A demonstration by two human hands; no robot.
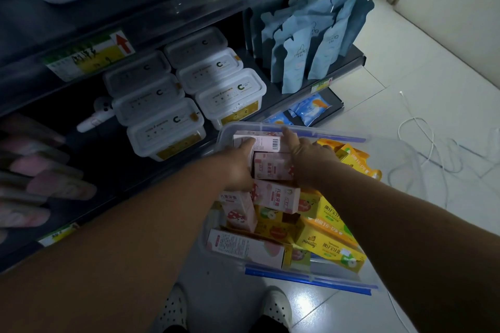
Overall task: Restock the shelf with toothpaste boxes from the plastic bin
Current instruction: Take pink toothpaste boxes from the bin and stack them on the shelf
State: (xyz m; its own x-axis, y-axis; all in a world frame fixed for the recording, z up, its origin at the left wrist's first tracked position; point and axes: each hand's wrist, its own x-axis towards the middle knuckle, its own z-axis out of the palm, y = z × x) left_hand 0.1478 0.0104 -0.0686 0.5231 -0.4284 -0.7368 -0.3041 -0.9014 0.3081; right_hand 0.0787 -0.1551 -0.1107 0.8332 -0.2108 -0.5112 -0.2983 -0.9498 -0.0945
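Note:
A clear plastic bin (362, 140) with blue clips stands on the floor in front of the shelf (151, 176). It holds several pink toothpaste boxes (276, 196) and yellow toothpaste boxes (324, 240). Both hands reach into its far end. My left hand (238, 167) and my right hand (308, 159) clasp a small stack of pink boxes (272, 165) from either side, thumbs up along the top box. More pink boxes (35, 170) lie blurred on the shelf at far left.
White lidded tubs (165, 127) fill the middle of the shelf, and blue pouches (297, 62) stand at its right end. Blue packets (311, 108) lie on the bottom ledge. A white cable (430, 143) trails over the tiled floor. My shoes (276, 308) are below the bin.

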